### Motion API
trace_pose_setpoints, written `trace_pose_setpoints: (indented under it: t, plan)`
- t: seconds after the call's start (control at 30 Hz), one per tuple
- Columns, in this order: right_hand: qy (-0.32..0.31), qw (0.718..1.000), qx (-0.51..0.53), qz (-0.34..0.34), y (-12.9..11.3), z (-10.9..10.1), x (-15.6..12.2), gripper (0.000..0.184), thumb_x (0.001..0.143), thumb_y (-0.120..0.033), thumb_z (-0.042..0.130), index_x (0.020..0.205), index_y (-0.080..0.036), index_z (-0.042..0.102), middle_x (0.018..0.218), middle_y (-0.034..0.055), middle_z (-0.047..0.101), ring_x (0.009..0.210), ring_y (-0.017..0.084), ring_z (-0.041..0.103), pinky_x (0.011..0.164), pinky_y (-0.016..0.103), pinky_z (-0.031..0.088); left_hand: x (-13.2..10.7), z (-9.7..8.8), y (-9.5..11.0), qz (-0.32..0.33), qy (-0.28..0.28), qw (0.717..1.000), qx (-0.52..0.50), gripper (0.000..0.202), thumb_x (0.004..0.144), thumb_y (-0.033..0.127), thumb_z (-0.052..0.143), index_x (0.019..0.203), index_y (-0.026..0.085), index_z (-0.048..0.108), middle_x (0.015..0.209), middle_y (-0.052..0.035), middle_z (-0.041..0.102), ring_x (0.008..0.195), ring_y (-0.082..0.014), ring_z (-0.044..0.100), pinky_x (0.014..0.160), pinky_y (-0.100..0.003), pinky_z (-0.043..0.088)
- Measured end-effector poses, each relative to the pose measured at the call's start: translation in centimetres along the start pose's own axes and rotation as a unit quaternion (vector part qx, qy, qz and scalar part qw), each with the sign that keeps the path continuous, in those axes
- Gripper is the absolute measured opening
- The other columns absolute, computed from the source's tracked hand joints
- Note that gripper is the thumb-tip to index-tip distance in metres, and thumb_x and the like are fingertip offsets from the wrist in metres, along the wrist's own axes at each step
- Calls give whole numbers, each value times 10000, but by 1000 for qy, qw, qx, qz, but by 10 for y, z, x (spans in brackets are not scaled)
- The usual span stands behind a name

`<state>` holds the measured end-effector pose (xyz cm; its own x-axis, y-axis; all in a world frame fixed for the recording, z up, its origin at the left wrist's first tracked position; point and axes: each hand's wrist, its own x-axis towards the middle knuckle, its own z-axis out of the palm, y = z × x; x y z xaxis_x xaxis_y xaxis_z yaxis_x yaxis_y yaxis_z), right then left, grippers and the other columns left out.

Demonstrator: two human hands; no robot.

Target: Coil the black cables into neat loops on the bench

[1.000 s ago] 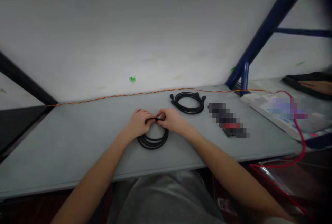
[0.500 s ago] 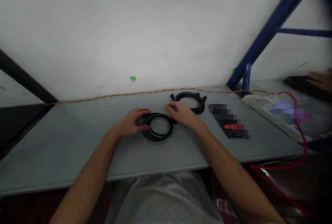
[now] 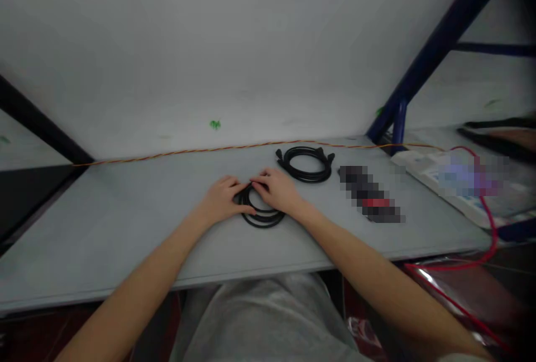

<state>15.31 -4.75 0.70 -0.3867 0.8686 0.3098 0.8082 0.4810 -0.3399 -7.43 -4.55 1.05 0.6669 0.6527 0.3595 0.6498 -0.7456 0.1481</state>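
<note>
Black cable coil [image 3: 263,221] is gripped flat on the grey tabletop [image 3: 125,239], near and left of a second coil [image 3: 307,180]. Left hand [image 3: 221,199] and right hand [image 3: 276,189] are close together, clamped on its far side.

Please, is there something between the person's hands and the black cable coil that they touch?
Nothing visible: the left hand and right hand rest directly on the black cable coil. The second coil lies apart, farther along the table.

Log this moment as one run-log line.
left hand: on black cable coil | right hand: on same coil | second coil: farther along table, untouched
</note>
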Motion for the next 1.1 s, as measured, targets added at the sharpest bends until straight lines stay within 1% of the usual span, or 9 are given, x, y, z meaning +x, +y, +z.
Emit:
trace_pose_setpoints:
  t: [0.13, 0.23, 0.3, 0.47, 0.63, 0.83, 0.9, 1.0, 1.1]
  plan:
    - [-3, 999, -24, 28, 2, 1, 0, 320, 1044, -383, 546, 1275, -299, 752, 1098, 83, 695, 1036, 225, 622, 922, 309, 435, -3, 3, 3, 14, 9, 999, 40, 742, 794, 753, 658, 1223, 151, 729, 891, -88, 671, 813, -227, 611, 766, -349, 511]
    - [3, 998, -39, 49, 3, 3, 1, 306, 1037, -379, 558, 1251, -311, 766, 1063, 80, 701, 1023, 230, 625, 895, 311, 433, -6, -1, 4, 37, 3, 998, 46, 661, 880, 690, 619, 1287, 178, 717, 908, -95, 668, 820, -222, 606, 777, -346, 503]
    - [5, 998, -38, 59, 4, 3, 2, 298, 1027, -390, 576, 1236, -315, 775, 1044, 77, 703, 1003, 226, 631, 869, 306, 435, -7, -7, 4, 55, -23, 998, 24, 599, 904, 665, 619, 1300, 227, 724, 976, -105, 669, 867, -221, 613, 810, -347, 502]
    - [-4, 998, -19, 63, 7, 0, 2, 302, 1009, -444, 607, 1219, -317, 783, 1043, 65, 708, 998, 213, 634, 864, 290, 436, -10, -20, 11, 38, -66, 997, -7, 656, 773, 739, 724, 1253, 292, 763, 1070, -108, 664, 978, -258, 624, 918, -408, 493]
    - [-17, 998, -31, 55, 5, -3, -1, 344, 1030, -470, 558, 1274, -326, 753, 1074, 65, 702, 1023, 215, 631, 869, 291, 435, -18, -13, 21, -35, -32, 999, 9, 445, 782, 615, 800, 1127, 336, 812, 1009, -63, 705, 928, -234, 663, 895, -399, 501]
    - [-38, 995, -92, 15, -1, -16, -6, 394, 1078, -430, 434, 1319, -301, 718, 1109, 92, 670, 1027, 226, 615, 918, 308, 423, -25, -8, 28, -41, 12, 999, 19, 343, 808, 520, 819, 1070, 299, 828, 1042, -52, 765, 913, -224, 706, 888, -379, 527]
    - [-52, 993, -110, -2, -3, -20, -7, 413, 1086, -422, 403, 1329, -281, 707, 1129, 104, 664, 1030, 231, 607, 938, 318, 415, -26, -9, 29, -45, 14, 999, 17, 378, 809, 511, 822, 1106, 276, 817, 1036, -62, 772, 917, -230, 710, 898, -384, 536]
    - [-54, 990, -128, -14, -5, -23, -7, 408, 1087, -410, 395, 1313, -271, 706, 1147, 103, 665, 1031, 234, 603, 931, 322, 414, -26, -11, 29, -77, 4, 997, 12, 589, 771, 543, 842, 1269, 242, 747, 1023, -86, 766, 948, -260, 708, 915, -413, 548]
    - [-53, 988, -145, -22, -6, -22, -6, 381, 1081, -370, 412, 1228, -242, 740, 1124, 101, 677, 1022, 234, 606, 899, 323, 421, -21, -14, 25, -84, -14, 996, -25, 691, 736, 581, 850, 1314, 224, 719, 1198, -128, 739, 1137, -322, 675, 1045, -486, 504]
